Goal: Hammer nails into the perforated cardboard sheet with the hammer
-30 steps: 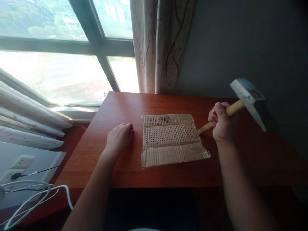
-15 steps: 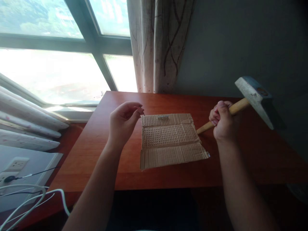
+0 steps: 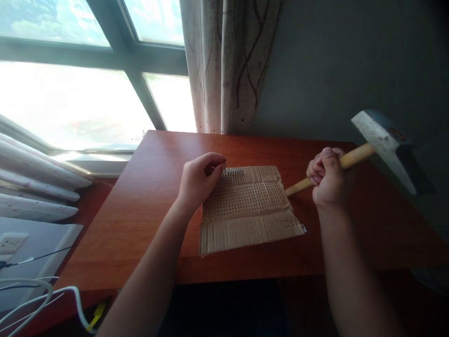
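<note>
A flat piece of corrugated cardboard (image 3: 249,224) with rows of small holes lies on the wooden table. Several nails (image 3: 236,172) stand upright in a row near its far edge. At the left end of that row my left hand (image 3: 203,175) pinches a thin nail (image 3: 225,169) between thumb and fingers, its point down at the cardboard. To the right of the cardboard, my right hand (image 3: 327,175) is wrapped round the wooden handle of a hammer (image 3: 384,145). The hammer's metal head is raised, up and to the right, above the table.
The reddish wooden table (image 3: 150,201) reaches to a window (image 3: 70,103) and a patterned curtain (image 3: 210,70). White cables (image 3: 75,299) and a wall socket (image 3: 13,242) are at the lower left. A dark wall (image 3: 333,65) stands behind the table on the right.
My left hand has moved right with the nail, from the cardboard's far left corner to the row of nails. The hammer has shifted slightly right in view.
</note>
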Tool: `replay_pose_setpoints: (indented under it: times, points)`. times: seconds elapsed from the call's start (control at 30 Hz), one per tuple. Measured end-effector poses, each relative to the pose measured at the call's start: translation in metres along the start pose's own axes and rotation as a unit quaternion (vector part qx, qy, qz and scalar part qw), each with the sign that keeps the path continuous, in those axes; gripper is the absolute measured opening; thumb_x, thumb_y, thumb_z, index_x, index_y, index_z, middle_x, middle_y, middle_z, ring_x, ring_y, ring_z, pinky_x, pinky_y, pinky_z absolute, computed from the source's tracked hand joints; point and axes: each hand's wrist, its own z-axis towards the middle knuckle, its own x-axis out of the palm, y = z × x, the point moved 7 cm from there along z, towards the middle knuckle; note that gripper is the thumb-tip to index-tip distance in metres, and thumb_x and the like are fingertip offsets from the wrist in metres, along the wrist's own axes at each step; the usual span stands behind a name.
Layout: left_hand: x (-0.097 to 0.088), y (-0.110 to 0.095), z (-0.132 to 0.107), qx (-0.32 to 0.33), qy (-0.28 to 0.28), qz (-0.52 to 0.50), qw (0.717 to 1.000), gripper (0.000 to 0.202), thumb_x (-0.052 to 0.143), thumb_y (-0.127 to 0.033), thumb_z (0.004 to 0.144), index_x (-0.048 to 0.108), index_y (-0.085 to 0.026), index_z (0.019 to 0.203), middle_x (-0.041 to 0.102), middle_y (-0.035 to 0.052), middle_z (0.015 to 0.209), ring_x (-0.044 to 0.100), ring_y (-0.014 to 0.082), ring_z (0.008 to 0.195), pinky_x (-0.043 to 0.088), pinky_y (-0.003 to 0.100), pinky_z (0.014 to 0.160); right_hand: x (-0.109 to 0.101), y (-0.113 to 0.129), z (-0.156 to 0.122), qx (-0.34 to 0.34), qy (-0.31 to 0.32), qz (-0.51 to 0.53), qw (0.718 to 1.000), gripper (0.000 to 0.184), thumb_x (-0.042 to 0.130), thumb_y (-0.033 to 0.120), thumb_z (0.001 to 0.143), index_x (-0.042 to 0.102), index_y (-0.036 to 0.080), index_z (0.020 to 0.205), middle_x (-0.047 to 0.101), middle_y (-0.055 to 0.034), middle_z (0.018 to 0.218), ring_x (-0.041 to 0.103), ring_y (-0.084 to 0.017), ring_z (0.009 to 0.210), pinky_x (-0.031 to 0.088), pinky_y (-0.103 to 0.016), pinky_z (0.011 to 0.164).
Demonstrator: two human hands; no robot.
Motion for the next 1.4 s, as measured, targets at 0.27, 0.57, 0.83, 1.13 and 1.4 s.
replay_pose_setpoints:
  times: [0.27,0.57,0.83,1.13,1.4]
  points:
    - [0.000,0.002,-0.001,0.032,-0.013,-0.005,0.999,0.011,0.069,-0.025,0.086,0.074,-0.018,0.092,0.076,0.0022,0.085,0.067,0.0127,0.071,0.054,0.024,0.069,0.005,0.000,0.001,0.005,0.004,-0.002,1.000,0.041,0.073,0.043,0.084,0.045,0.022,0.062,0.030,0.0096,0.048,0.026,-0.005,0.037,0.016,-0.023,0.036]
    - [0.000,0.002,-0.002,0.051,-0.024,-0.015,0.998,0.008,0.070,-0.023,0.085,0.074,-0.019,0.091,0.076,0.0019,0.084,0.067,0.0123,0.069,0.055,0.024,0.066,0.011,-0.001,0.001,-0.001,0.024,-0.002,1.000,0.043,0.073,0.041,0.085,0.043,0.022,0.060,0.029,0.0094,0.049,0.026,-0.005,0.037,0.016,-0.022,0.036]
    - [0.000,0.001,-0.001,0.054,-0.015,-0.005,0.998,0.008,0.070,-0.023,0.085,0.073,-0.018,0.091,0.076,0.0017,0.083,0.067,0.0122,0.068,0.055,0.024,0.065,0.010,-0.001,0.001,0.002,0.024,-0.011,1.000,0.045,0.072,0.042,0.086,0.040,0.022,0.061,0.029,0.0093,0.049,0.026,-0.005,0.038,0.016,-0.023,0.037]
    - [0.000,-0.003,-0.002,0.071,-0.019,0.018,0.997,0.005,0.069,-0.021,0.086,0.073,-0.018,0.085,0.076,0.0014,0.082,0.069,0.0126,0.071,0.057,0.024,0.071,0.008,0.000,0.001,0.001,0.021,-0.021,1.000,0.043,0.071,0.044,0.086,0.043,0.022,0.063,0.029,0.0091,0.050,0.026,-0.006,0.038,0.016,-0.022,0.036]
    - [0.002,-0.003,-0.004,0.078,-0.022,0.022,0.996,0.005,0.069,-0.021,0.086,0.073,-0.019,0.086,0.077,0.0007,0.082,0.071,0.0135,0.074,0.057,0.024,0.072,0.011,-0.001,0.001,0.003,0.024,-0.017,1.000,0.044,0.073,0.045,0.084,0.043,0.022,0.062,0.029,0.0093,0.049,0.025,-0.005,0.037,0.016,-0.024,0.036]
